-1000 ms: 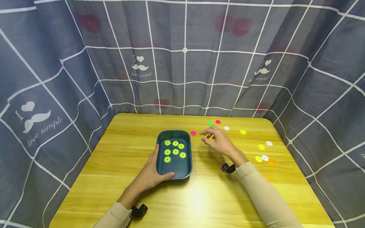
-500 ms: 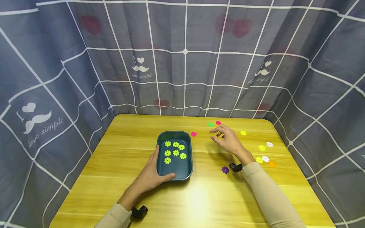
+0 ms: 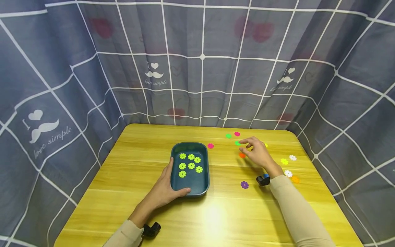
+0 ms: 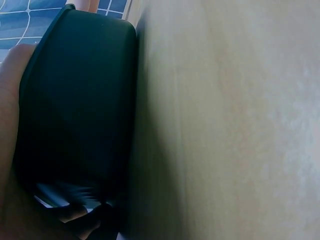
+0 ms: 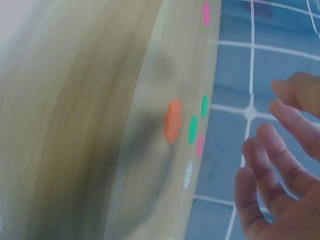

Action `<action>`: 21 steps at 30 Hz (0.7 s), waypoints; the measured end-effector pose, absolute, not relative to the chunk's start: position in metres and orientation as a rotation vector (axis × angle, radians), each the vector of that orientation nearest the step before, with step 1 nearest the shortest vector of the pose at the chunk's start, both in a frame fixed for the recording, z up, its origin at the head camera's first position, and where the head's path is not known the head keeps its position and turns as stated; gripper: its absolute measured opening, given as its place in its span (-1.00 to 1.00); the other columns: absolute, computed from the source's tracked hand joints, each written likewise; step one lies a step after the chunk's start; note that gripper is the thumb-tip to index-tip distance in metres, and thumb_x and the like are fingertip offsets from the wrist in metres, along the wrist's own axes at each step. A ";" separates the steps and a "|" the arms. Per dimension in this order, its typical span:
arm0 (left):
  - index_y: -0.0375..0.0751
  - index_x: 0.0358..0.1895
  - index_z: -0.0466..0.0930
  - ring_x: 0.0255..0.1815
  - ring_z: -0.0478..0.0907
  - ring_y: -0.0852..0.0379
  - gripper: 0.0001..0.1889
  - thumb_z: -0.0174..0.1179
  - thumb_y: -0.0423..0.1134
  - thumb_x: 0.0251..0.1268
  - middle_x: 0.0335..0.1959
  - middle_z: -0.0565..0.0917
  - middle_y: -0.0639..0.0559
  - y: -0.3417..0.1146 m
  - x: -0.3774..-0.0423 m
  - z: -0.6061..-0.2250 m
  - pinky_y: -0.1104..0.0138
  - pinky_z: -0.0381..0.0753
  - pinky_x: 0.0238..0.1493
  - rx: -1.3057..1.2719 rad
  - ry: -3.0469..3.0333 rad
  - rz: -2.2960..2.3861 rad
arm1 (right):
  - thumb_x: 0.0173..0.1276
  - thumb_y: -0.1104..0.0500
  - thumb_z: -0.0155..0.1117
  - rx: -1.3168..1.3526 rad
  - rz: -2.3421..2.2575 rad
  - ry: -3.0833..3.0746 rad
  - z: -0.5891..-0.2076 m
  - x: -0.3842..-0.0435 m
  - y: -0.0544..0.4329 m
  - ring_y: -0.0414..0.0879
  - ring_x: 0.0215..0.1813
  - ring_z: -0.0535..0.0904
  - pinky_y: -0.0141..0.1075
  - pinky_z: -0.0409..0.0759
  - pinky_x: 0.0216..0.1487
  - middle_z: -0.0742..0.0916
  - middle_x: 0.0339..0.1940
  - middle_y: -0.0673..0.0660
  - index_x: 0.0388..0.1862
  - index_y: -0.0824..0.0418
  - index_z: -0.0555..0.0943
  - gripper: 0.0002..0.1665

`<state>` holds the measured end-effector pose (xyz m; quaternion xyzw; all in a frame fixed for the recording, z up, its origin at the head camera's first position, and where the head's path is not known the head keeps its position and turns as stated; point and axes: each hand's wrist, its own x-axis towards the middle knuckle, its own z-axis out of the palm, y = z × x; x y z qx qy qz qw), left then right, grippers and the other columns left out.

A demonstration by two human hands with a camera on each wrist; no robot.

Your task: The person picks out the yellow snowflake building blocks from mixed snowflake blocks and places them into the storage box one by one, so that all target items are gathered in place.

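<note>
A dark blue-green rectangular tray stands on the table, with several yellow-green flower-shaped discs lying flat inside. My left hand grips the tray at its left side and near corner, thumb over the near rim. In the left wrist view the tray's dark outer wall fills the left part. My right hand hovers above the table right of the tray, fingers loosely bent and holding nothing. Beside its fingertips lie an orange disc and a green disc. The right wrist view shows that orange disc apart from the fingers.
More flower discs lie on the wooden table: pink near the tray, purple nearer me, and white, yellow-green and orange at the right. A grey checked curtain surrounds the table.
My right hand has moved to the right, away from the tray, uncovering the purple, green and orange discs. My left hand and the tray have stayed in place.
</note>
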<state>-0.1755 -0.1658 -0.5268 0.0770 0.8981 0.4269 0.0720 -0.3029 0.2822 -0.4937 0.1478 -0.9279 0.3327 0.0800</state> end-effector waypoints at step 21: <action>0.20 1.00 -0.43 0.90 0.22 -0.47 0.57 0.70 0.35 0.26 1.00 -0.03 -0.26 -0.165 -0.175 -0.524 -0.48 0.38 0.75 0.229 2.702 1.282 | 0.80 0.06 0.42 0.235 1.034 -2.859 -0.503 -0.311 0.338 0.51 0.50 0.62 0.44 0.65 0.48 0.55 0.63 0.52 0.70 0.31 0.60 -0.35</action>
